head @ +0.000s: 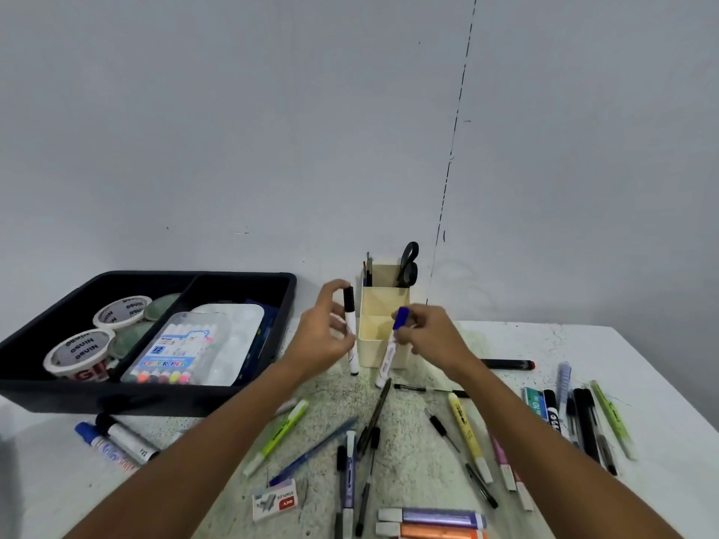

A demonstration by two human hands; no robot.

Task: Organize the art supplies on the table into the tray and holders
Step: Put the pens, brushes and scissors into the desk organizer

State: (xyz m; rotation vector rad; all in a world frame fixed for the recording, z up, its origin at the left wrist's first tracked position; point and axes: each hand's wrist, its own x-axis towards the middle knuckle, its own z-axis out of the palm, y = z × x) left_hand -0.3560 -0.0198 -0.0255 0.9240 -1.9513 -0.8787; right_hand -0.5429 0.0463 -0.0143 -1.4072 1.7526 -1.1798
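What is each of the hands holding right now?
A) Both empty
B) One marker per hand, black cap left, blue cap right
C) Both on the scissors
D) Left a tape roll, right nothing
B: the left hand grips the black-capped marker, the right hand the blue-capped marker, beside the cream holder.

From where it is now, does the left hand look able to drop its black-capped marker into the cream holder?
Probably yes. The left hand holds the black-capped marker upright just left of the cream holder, whose front compartments look open; the right hand with its blue-capped marker crowds the front.
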